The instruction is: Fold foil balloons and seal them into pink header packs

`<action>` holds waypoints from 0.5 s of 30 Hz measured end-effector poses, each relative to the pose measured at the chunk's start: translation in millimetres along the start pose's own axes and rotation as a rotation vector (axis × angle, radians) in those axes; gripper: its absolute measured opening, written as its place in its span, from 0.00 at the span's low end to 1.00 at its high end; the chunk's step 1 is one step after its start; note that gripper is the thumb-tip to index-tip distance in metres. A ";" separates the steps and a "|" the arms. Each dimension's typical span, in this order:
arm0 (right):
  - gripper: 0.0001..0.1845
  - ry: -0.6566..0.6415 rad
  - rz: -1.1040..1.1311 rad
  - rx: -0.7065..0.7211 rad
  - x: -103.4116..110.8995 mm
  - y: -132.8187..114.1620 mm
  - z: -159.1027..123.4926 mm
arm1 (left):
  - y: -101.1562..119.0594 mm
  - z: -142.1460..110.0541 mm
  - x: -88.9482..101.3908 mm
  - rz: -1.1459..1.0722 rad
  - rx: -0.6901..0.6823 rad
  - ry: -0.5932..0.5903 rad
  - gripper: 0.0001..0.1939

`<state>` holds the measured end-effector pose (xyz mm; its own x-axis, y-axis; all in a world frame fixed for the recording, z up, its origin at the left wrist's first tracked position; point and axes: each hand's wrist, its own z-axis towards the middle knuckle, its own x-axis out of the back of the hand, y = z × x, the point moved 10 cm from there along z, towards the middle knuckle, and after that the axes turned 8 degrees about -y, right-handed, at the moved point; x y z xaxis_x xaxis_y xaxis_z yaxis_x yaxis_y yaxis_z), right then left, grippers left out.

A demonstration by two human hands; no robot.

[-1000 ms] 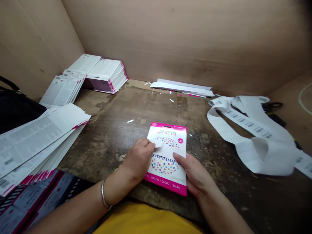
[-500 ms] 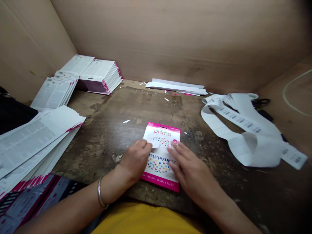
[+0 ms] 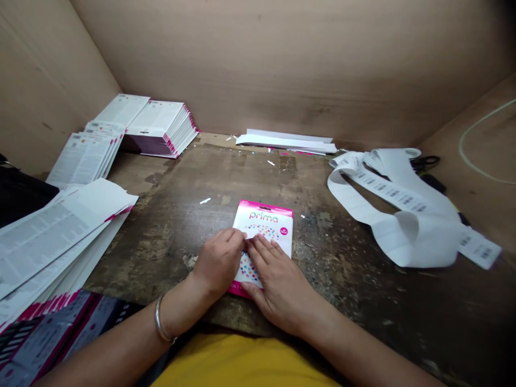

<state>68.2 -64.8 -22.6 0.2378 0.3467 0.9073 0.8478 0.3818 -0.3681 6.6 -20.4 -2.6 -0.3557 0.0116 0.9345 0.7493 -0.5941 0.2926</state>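
A flat pink-and-white balloon packet (image 3: 263, 217) lettered "prima", with coloured dots, lies face up on the worn tabletop (image 3: 201, 172) in front of me. My left hand (image 3: 220, 260) is closed at the packet's left side, thumb and fingers pinching a small white paper piece (image 3: 250, 235) over its front. Whether that piece is part of the packet, I cannot tell. My right hand (image 3: 280, 287) lies flat across the packet's middle, fingers stretched out and their tips close to the left hand. It covers much of the dotted print.
Stacked packets (image 3: 157, 118) stand at the back left, and a fanned pile (image 3: 60, 236) lies at the near left. White paper strips (image 3: 286, 141) rest by the back wall. A curling barcode label strip (image 3: 415, 231) and black-handled scissors (image 3: 429, 161) are at the right.
My right hand has slid left across the packet, towards my left hand. Less of the white paper piece shows now. My left hand keeps its pinch.
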 end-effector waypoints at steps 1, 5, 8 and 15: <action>0.37 0.000 0.006 0.007 -0.2 0.3 0.0 | 0.8 0.3 -0.7 0.002 -0.007 -0.004 0.08; 0.35 -0.021 0.048 0.050 2.2 5.2 -3.0 | 3.5 1.0 -4.4 0.052 -0.032 -0.026 0.07; 0.31 -0.034 0.102 0.135 6.6 8.2 -12.0 | 4.9 1.4 -10.2 0.123 -0.044 -0.076 0.07; 0.34 0.025 0.043 0.002 1.4 26.1 -29.8 | 3.0 1.3 -8.3 0.102 -0.045 -0.060 0.08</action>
<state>104.8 -79.9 -24.9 0.2858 0.3414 0.8954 0.8358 0.3683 -0.4072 12.5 -21.3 -9.2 -0.2439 -0.0033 0.9698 0.7533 -0.6305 0.1873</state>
